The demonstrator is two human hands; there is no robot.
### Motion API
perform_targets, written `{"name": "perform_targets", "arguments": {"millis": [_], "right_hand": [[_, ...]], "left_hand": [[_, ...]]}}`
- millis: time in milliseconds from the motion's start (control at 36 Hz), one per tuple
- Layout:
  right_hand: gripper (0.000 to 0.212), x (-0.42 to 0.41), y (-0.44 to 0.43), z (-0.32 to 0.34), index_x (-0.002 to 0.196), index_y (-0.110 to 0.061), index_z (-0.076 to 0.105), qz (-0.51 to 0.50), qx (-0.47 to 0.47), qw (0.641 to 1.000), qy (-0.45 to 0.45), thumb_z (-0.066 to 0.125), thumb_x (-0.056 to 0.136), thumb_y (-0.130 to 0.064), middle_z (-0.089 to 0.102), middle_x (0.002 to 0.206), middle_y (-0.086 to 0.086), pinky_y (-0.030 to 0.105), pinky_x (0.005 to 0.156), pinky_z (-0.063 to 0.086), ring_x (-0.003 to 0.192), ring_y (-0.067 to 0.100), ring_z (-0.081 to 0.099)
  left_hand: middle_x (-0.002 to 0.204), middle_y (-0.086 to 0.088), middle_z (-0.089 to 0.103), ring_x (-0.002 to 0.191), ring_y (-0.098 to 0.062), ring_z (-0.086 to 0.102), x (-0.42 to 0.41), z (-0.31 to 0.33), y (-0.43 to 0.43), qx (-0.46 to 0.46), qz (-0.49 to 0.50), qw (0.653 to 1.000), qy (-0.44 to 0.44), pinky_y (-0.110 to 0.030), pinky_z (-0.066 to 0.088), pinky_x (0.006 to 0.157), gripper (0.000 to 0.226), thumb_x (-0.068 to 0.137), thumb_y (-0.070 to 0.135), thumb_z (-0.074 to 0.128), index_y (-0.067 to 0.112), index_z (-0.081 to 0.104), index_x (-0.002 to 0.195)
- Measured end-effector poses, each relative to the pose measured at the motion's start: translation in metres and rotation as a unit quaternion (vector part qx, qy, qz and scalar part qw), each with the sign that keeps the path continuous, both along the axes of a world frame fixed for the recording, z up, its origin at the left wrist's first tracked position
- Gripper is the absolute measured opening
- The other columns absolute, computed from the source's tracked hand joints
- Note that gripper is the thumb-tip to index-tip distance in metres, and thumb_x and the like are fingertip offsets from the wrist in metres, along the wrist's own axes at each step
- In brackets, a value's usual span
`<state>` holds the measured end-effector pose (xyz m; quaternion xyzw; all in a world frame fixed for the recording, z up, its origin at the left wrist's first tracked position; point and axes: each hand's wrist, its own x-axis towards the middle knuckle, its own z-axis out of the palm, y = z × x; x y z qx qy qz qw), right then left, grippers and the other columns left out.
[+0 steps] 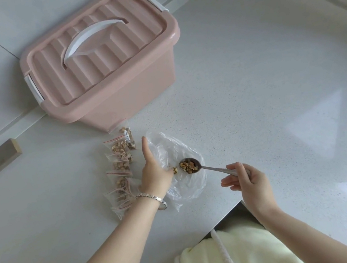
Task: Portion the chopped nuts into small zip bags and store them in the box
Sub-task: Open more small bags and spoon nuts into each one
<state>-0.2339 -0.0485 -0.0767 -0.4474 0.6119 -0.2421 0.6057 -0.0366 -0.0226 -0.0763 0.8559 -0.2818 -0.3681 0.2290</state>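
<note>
White speckled counter (253,95) | right hand (248,182) pinches spoon (193,166), loaded with chopped nuts (187,166) | left hand (154,171), fingers together, pushes stray bits on clear plastic sheet (182,175) | keep spoon level, scoop slowly | filled zip bags (119,165) just left | pink box (105,60) lidded, behind.

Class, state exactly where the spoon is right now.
In the head view, the spoon is low and centre, held by the right hand, its nut-filled bowl over the clear plastic bag, beside the left hand.
</note>
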Motion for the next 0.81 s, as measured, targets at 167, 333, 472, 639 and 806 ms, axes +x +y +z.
{"name": "perform_targets", "arguments": {"millis": [167,333,472,639,806], "right_hand": [[0.027,0.006,0.008,0.0,0.086,-0.026,0.06,0.032,-0.051,0.997,0.038,0.037,0.099,-0.02,0.07,0.07,0.0,0.012,0.061,0.049,0.066,0.003,0.064],[0.026,0.004,0.011,-0.006,0.091,-0.022,0.061,0.035,-0.031,0.998,0.032,0.037,0.099,-0.02,0.07,0.07,0.001,0.013,0.061,0.05,0.066,0.004,0.065],[0.027,-0.001,0.007,-0.01,0.093,-0.013,0.062,-0.023,0.086,0.995,-0.034,0.038,0.099,-0.023,0.071,0.071,0.01,0.02,0.063,0.051,0.067,0.013,0.069],[0.031,-0.014,0.002,-0.017,0.097,-0.009,0.06,-0.097,0.215,0.964,-0.121,0.036,0.099,-0.028,0.068,0.069,0.01,0.026,0.068,0.047,0.068,0.018,0.068],[0.033,-0.035,-0.011,-0.013,0.098,-0.009,0.06,-0.115,0.193,0.966,-0.131,0.034,0.099,-0.031,0.067,0.064,0.007,0.027,0.069,0.046,0.064,0.016,0.068]], "left_hand": [[0.138,-0.011,0.043,0.075,-0.021,0.059,-0.008,-0.003,0.002,-0.012,0.037,0.998,0.053,-0.024,0.043,0.053,0.105,0.081,-0.005,0.06,0.036,-0.015,0.143],[0.155,0.005,0.008,0.131,-0.01,0.027,-0.012,-0.009,0.002,-0.072,0.13,0.98,0.129,-0.025,0.045,0.095,0.105,0.077,-0.013,0.06,0.032,-0.006,0.146],[0.154,0.001,0.009,0.065,0.03,0.038,-0.017,-0.005,0.001,-0.085,0.126,0.978,0.139,0.004,0.032,0.043,0.1,0.079,-0.013,0.06,0.03,-0.001,0.146],[0.154,0.006,0.01,0.112,0.008,0.043,-0.016,-0.004,0.001,-0.1,0.093,0.984,0.116,0.002,0.039,0.05,0.099,0.079,-0.014,0.057,0.033,0.001,0.146],[0.148,-0.002,0.03,0.079,-0.018,0.061,-0.016,-0.01,-0.005,-0.078,0.073,0.992,0.062,-0.026,0.045,0.056,0.095,0.08,-0.013,0.05,0.04,0.002,0.144]]}}
